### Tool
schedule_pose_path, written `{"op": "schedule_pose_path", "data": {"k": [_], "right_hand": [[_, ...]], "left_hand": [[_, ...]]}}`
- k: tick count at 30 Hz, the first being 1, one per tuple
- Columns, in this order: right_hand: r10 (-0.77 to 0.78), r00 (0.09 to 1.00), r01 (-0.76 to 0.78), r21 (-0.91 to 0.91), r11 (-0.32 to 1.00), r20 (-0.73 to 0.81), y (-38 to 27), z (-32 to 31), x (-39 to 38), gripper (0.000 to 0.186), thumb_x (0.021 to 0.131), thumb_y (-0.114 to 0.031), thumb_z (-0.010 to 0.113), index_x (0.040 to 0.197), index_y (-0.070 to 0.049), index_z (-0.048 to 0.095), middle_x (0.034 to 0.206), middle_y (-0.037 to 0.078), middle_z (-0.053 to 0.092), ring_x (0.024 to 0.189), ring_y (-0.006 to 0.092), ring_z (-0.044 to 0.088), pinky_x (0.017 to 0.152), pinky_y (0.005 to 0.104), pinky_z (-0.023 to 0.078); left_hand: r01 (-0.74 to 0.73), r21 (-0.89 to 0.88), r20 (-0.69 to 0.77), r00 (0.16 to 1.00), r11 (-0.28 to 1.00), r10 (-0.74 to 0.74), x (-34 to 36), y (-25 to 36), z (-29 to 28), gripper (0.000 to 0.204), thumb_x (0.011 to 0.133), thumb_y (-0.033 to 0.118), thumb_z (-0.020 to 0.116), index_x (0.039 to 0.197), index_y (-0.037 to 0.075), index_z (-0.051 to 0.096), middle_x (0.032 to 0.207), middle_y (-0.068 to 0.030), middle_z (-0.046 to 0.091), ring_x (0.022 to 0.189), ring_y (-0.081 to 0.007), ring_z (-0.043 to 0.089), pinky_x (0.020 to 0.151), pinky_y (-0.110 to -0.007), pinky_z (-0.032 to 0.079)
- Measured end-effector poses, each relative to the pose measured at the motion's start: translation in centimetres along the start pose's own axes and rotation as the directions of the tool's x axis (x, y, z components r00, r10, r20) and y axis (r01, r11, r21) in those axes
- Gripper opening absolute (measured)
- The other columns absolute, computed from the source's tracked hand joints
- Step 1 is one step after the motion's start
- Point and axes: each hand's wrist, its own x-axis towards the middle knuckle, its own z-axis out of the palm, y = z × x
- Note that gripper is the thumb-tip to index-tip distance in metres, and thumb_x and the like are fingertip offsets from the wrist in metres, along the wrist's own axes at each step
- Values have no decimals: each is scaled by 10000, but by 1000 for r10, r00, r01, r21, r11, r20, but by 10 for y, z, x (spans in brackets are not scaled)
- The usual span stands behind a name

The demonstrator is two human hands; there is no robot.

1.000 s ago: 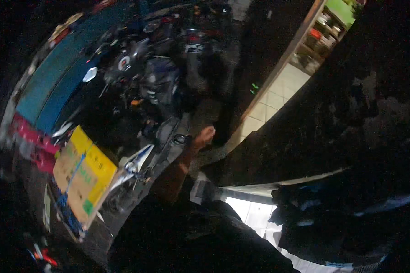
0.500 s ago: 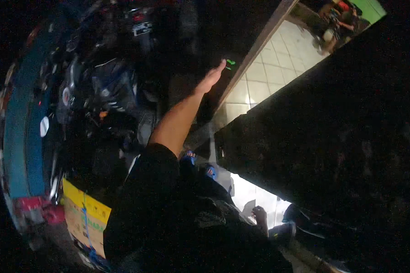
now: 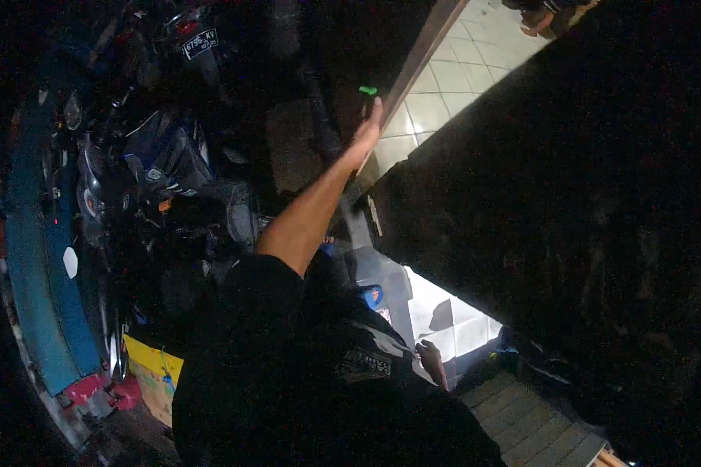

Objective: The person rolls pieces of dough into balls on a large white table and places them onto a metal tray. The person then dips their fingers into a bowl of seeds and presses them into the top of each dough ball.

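Observation:
My left arm reaches forward, and my left hand is stretched out, its fingers extended along a pale wooden edge beside the lit tiled floor. Just past the fingertips is a small bright green object, too small to name; no grip on it shows. My right hand hangs low in front of bright white tiles. Its fingers are loosely bent and rather dark, with nothing visible in them. Below my body one foot shows in a blue sandal.
A large dark panel fills the right side. Parked motorbikes crowd the dim left, beside a long blue-teal surface. A yellow-topped carton stands lower left. Another person's hand appears over the far tiles. Ribbed boards lie lower right.
The view has shifted, so the tiled doorway sits further left and more ribbed boards show. My left hand is now nearer the wooden edge. My right hand still hangs low.

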Motion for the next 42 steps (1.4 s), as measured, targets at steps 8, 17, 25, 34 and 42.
{"op": "schedule_pose_path", "data": {"k": [8,17,25,34,42], "right_hand": [[-70,995,87,245,965,-77,69,-68,23,487,981,-252,664,1351,42,547,1015,129,724,832,187,717,647,298,550],[147,984,-89,443,892,-99,86,-46,-1,443,965,-223,719,1301,39,599,931,90,719,759,171,678,594,317,521],[-58,980,128,377,917,-191,86,-19,8,518,980,-312,693,1356,27,585,975,121,733,801,196,708,630,326,563],[-34,922,88,124,988,-385,199,-86,-16,610,918,-520,666,1305,-49,657,1268,220,693,1181,375,662,1006,439,517],[283,887,-54,527,848,-365,472,-122,-11,450,909,-386,735,1197,-43,696,982,93,743,762,199,689,670,372,578]], "left_hand": [[-297,21,-47,954,955,298,-42,-67,45,944,999,747,328,1583,5,329,1642,-169,342,1525,-317,295,1243,-371,199],[-272,242,4,960,931,280,-79,-85,38,815,1058,637,330,1580,11,325,1651,-172,316,1531,-302,281,1248,-374,196],[-429,208,454,838,879,302,-77,-182,13,737,1041,498,479,1566,3,329,1555,-185,402,1423,-284,400,1171,-399,319],[-550,812,546,598,195,-587,-230,-340,123,628,936,479,674,1324,-13,635,1250,-219,694,1174,-335,658,1002,-438,502],[-691,472,873,280,548,-399,-361,-365,523,531,981,425,657,1340,35,628,1247,-200,705,1157,-303,681,996,-383,513]]}}
